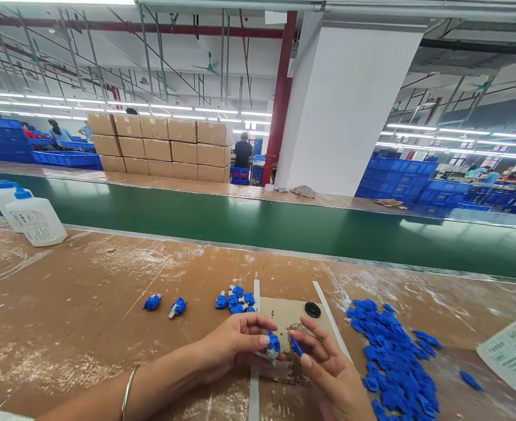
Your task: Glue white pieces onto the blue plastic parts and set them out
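Between thumb and fingers, my left hand (236, 342) grips a small blue-and-white plastic part (273, 344). My right hand (328, 368) pinches a loose blue plastic piece (296, 346) just to the right of it; a narrow gap separates the two. Beyond my left hand lies a cluster of blue-and-white parts (236, 299), and two single ones, a blue part (152, 302) and a blue-and-white part (178, 307), rest farther left. To the right of my right hand spreads a large heap of blue pieces (394, 356). A round black lid-like disc (313, 310) sits on the beige board (279, 307).
White tape strips (254, 386) edge the board. A white bottle (515, 354) stands at far right; a blue-capped bottle (36, 219) and another are at left. Behind the table runs a green conveyor belt (174, 213), with stacked cartons (159, 146) and a pillar (350, 105) past it.
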`<state>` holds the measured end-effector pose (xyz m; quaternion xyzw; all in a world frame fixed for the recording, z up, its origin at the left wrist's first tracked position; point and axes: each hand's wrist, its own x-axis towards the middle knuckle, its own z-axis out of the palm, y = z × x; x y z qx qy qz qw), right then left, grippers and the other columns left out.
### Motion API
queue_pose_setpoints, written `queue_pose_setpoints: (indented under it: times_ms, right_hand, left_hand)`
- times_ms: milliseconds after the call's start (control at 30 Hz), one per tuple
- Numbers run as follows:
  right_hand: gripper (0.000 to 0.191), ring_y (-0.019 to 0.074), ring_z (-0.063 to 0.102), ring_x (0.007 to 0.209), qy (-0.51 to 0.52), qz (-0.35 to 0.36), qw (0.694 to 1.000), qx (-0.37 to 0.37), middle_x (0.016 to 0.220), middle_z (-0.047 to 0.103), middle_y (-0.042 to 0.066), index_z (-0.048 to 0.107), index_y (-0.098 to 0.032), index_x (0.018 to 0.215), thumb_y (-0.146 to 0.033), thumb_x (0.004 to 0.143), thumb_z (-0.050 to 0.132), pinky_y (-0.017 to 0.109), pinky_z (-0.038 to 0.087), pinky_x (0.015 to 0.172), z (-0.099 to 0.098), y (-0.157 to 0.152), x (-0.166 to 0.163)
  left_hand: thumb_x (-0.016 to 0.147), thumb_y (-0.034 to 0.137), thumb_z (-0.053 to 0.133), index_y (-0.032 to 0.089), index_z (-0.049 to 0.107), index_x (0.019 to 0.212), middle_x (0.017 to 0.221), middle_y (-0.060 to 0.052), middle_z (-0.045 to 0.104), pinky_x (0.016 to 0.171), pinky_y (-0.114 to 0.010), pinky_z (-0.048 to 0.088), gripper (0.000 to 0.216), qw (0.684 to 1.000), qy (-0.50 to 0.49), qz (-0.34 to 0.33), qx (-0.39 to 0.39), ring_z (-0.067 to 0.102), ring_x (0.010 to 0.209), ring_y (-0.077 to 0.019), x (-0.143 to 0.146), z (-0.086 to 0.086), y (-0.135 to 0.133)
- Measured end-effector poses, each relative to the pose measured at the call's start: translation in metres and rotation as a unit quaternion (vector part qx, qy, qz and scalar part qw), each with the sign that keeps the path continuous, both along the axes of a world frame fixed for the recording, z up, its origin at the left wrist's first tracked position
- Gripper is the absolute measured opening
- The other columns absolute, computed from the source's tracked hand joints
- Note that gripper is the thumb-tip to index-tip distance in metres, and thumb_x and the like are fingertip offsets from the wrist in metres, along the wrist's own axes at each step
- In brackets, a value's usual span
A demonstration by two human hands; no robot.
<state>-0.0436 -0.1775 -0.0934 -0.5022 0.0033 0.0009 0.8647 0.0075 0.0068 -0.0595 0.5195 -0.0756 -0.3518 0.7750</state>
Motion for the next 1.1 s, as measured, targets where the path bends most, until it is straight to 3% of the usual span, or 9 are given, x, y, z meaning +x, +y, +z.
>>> queue_pose_setpoints:
  times_ms: [167, 467, 633, 800, 867, 900, 1000, 1033, 1100]
  right_hand:
    - [0.055, 0.0199, 0.06, 0.099, -0.007, -0.008, 1.0, 0.027, 0.102, 0.066, 0.004, 0.054, -0.026, 0.114, -0.038, 0.067, 0.078, 0.034, 0.049, 0.085, -0.005, 0.014, 0.0]
    - [0.05, 0.022, 0.057, 0.108, -0.085, -0.026, 0.979, -0.184, 0.114, 0.061, 0.009, 0.043, -0.024, 0.122, -0.037, 0.08, 0.065, 0.039, 0.048, 0.091, -0.024, 0.015, 0.003]
    - [0.028, 0.0229, 0.057, 0.105, -0.179, -0.16, 0.876, -0.418, 0.111, 0.063, 0.005, 0.055, -0.026, 0.113, -0.032, 0.086, 0.055, 0.042, 0.044, 0.093, -0.027, 0.033, -0.001]
    - [0.037, 0.0202, 0.056, 0.109, -0.303, -0.147, 0.784, -0.521, 0.117, 0.061, 0.003, 0.049, -0.026, 0.123, -0.024, 0.086, 0.054, 0.034, 0.047, 0.092, -0.025, 0.02, -0.003]
    - [0.035, 0.0201, 0.057, 0.108, -0.313, -0.157, 0.745, -0.568, 0.115, 0.062, 0.003, 0.05, -0.025, 0.121, -0.025, 0.087, 0.054, 0.034, 0.047, 0.091, -0.022, -0.008, -0.004]
    - [0.028, 0.0201, 0.058, 0.104, -0.312, -0.167, 0.723, -0.593, 0.111, 0.064, 0.003, 0.054, -0.025, 0.116, -0.024, 0.088, 0.051, 0.035, 0.048, 0.09, -0.021, -0.027, -0.004]
    - [0.02, 0.0232, 0.064, 0.09, -0.278, -0.174, 0.648, -0.688, 0.098, 0.068, 0.004, 0.064, -0.025, 0.097, -0.028, 0.086, 0.048, 0.038, 0.053, 0.078, -0.024, -0.089, -0.006]
    - [0.022, 0.0242, 0.064, 0.088, -0.256, -0.153, 0.631, -0.716, 0.096, 0.068, 0.005, 0.066, -0.025, 0.093, -0.027, 0.086, 0.046, 0.039, 0.054, 0.075, -0.026, -0.107, -0.006]
    - [0.028, 0.0246, 0.065, 0.087, -0.23, -0.091, 0.609, -0.754, 0.095, 0.069, 0.004, 0.069, -0.027, 0.089, -0.023, 0.081, 0.043, 0.038, 0.056, 0.074, -0.031, -0.134, -0.005]
  left_hand:
    - [0.07, 0.025, 0.076, 0.019, 0.057, 0.108, 0.098, -0.006, 0.066, 0.075, -0.03, 0.051, 0.043, 1.0, 0.019, 0.009, -0.014, 0.068, 0.086, -0.0195, -0.002, 0.004, -0.002]
    - [0.072, 0.023, 0.074, 0.018, 0.058, 0.105, 0.108, -0.008, 0.064, 0.08, -0.03, 0.05, 0.037, 1.0, 0.013, 0.007, -0.007, 0.065, 0.087, -0.016, -0.002, 0.002, -0.001]
    - [0.065, 0.026, 0.079, 0.017, 0.06, 0.097, 0.088, -0.003, 0.063, 0.075, -0.03, 0.049, 0.039, 0.999, -0.027, 0.028, 0.022, 0.063, 0.076, -0.0145, 0.0, -0.007, -0.004]
    - [0.062, 0.028, 0.076, 0.015, 0.055, 0.091, 0.078, -0.002, 0.062, 0.067, -0.028, 0.046, 0.038, 0.979, -0.148, 0.019, 0.136, 0.061, 0.07, -0.0155, 0.005, -0.006, -0.003]
    - [0.07, 0.026, 0.065, 0.016, 0.053, 0.095, 0.08, -0.003, 0.063, 0.067, -0.03, 0.046, 0.03, 0.931, -0.264, 0.018, 0.25, 0.062, 0.072, -0.0174, 0.011, 0.008, 0.004]
    - [0.074, 0.024, 0.059, 0.017, 0.053, 0.098, 0.085, -0.004, 0.064, 0.069, -0.031, 0.046, 0.026, 0.876, -0.342, 0.017, 0.339, 0.062, 0.077, -0.0188, 0.014, 0.016, 0.01]
    - [0.081, 0.019, 0.043, 0.02, 0.056, 0.097, 0.102, -0.008, 0.064, 0.076, -0.036, 0.044, 0.021, 0.618, -0.491, -0.016, 0.613, 0.061, 0.091, -0.0247, 0.029, 0.041, 0.036]
    - [0.08, 0.018, 0.042, 0.019, 0.058, 0.09, 0.098, -0.01, 0.065, 0.073, -0.038, 0.044, 0.02, 0.572, -0.486, -0.033, 0.661, 0.061, 0.09, -0.0273, 0.034, 0.046, 0.047]
    - [0.073, 0.014, 0.046, 0.018, 0.059, 0.072, 0.08, -0.011, 0.066, 0.066, -0.038, 0.045, 0.014, 0.539, -0.45, -0.063, 0.709, 0.063, 0.079, -0.0298, 0.043, 0.052, 0.066]
